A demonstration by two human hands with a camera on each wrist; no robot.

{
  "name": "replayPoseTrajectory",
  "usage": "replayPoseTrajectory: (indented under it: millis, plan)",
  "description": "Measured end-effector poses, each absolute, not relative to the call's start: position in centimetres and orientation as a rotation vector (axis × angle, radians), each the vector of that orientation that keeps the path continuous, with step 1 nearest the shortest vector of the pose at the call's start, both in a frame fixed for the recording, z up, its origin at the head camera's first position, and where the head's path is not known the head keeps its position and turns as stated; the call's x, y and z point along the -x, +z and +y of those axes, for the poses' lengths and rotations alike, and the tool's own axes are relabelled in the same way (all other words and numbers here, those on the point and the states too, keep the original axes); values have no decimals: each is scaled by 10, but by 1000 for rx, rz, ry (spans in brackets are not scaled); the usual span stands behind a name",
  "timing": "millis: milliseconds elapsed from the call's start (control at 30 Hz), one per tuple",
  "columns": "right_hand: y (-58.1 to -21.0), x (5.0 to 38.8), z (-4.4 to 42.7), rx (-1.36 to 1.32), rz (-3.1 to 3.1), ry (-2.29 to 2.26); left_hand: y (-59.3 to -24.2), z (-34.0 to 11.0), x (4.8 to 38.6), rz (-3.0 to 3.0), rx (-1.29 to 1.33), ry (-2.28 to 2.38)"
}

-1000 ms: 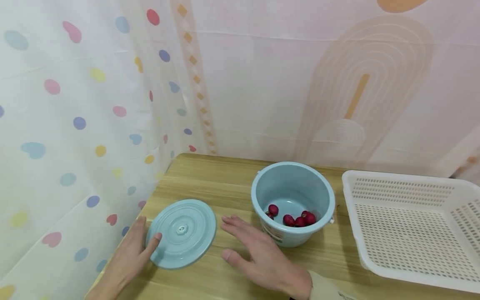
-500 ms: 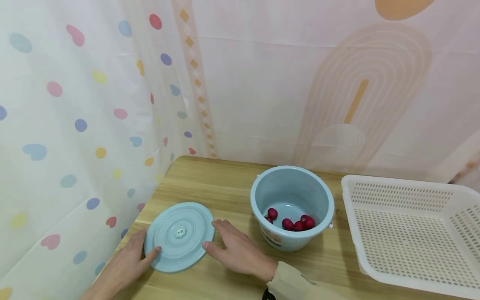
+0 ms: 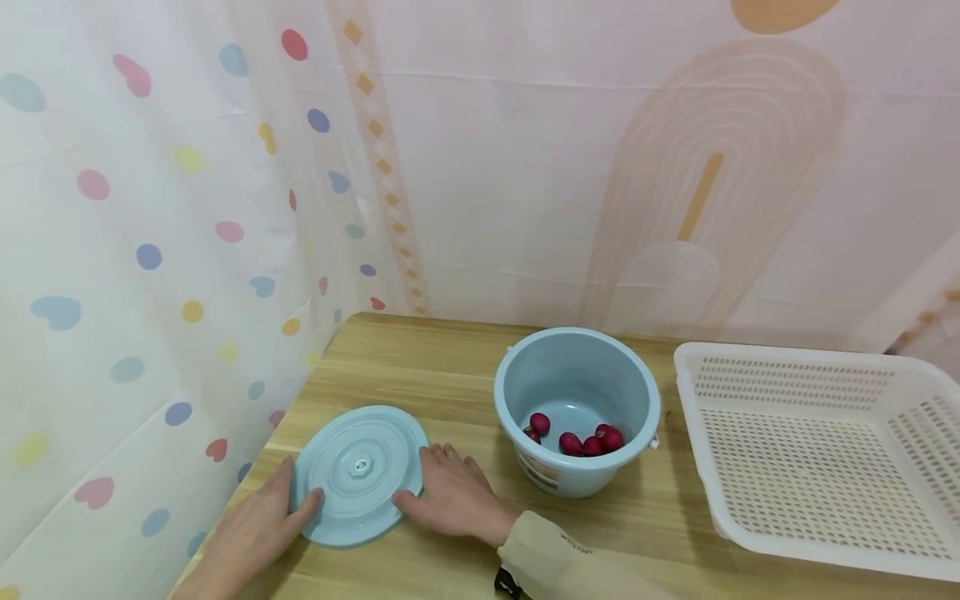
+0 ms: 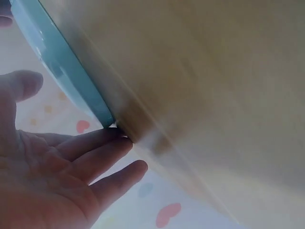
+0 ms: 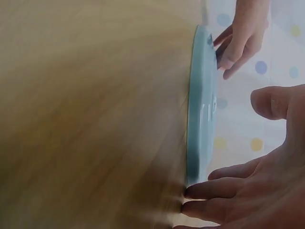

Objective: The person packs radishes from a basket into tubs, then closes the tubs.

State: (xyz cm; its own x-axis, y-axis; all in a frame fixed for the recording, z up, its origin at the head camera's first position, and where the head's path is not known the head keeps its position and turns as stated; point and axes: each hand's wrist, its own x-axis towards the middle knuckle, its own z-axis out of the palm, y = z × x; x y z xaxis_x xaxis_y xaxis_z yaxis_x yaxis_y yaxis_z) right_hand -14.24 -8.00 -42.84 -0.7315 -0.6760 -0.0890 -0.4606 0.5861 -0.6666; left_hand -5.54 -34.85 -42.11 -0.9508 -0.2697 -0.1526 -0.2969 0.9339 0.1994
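Note:
A round light-blue lid (image 3: 360, 475) lies flat on the table, its small central knob facing up. At its left edge is my left hand (image 3: 251, 521), fingertips against the rim and thumb over the top. In the left wrist view those fingers (image 4: 102, 155) are nearly straight, and the thumb stands apart from the lid. My right hand (image 3: 457, 496) is at the lid's right edge. The right wrist view has its fingertips (image 5: 209, 189) at the rim near the table, with the thumb raised clear. Right of the lid stands a light-blue bucket (image 3: 577, 479) holding several red radishes (image 3: 592, 446).
A white perforated plastic basket (image 3: 723, 525) sits at the right side of the wooden table (image 3: 420, 358). Patterned curtains hang behind the table and along its left side; the left one (image 3: 150, 350) comes close to the table's edge.
My right hand has moved left, away from beside the bucket to the lid's right edge. The left hand has stayed at the lid's left edge. The head view has shifted slightly.

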Motion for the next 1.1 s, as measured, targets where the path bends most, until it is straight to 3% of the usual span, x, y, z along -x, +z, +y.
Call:
replayPoseTrajectory:
  millis: [467, 1100]
  plan:
    - [-427, 134, -78, 823, 2291, -1412, -412, -358, 54, 2905, 564, 760]
    - [-410, 118, -70, 948, 2387, -1689, -399, -349, 35, 3162, 798, 1573]
